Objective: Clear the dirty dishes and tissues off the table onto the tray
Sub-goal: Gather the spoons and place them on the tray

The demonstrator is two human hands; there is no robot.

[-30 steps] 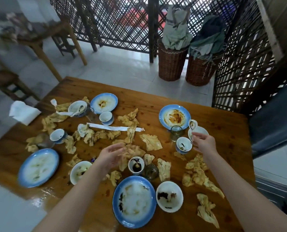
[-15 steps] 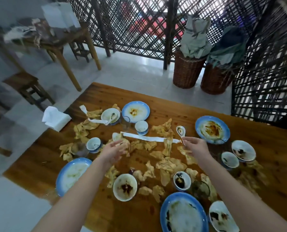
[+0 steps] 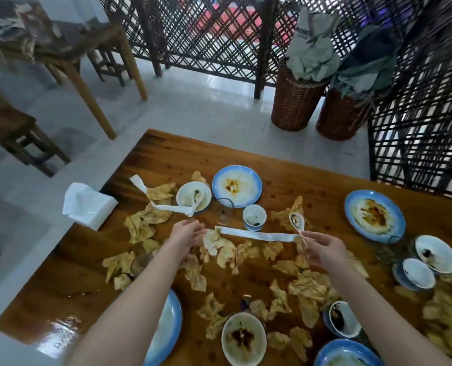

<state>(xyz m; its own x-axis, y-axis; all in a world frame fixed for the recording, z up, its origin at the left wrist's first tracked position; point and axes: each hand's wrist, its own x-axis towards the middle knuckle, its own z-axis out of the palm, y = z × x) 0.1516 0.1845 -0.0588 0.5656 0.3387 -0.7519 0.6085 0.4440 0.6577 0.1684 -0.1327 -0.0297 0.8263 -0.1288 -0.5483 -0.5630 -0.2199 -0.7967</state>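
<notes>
Right hand (image 3: 322,250) is pinching the handle of a white spoon (image 3: 295,220) between thumb and fingertips, spoon bowl pointing away above the table (image 3: 182,154). Left hand (image 3: 185,233) is hovering just beside crumpled tissues (image 3: 219,249), fingers loosely straight; contact unclear. Dirty plates (image 3: 236,184) and bowls (image 3: 194,197) are sitting scattered among tissues across the tabletop

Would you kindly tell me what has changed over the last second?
The right hand carried the white ceramic spoon leftward, from the white bowls to the long white paper strip's end. The left hand stays open over the crumpled brown tissues; nothing else moved.
</notes>
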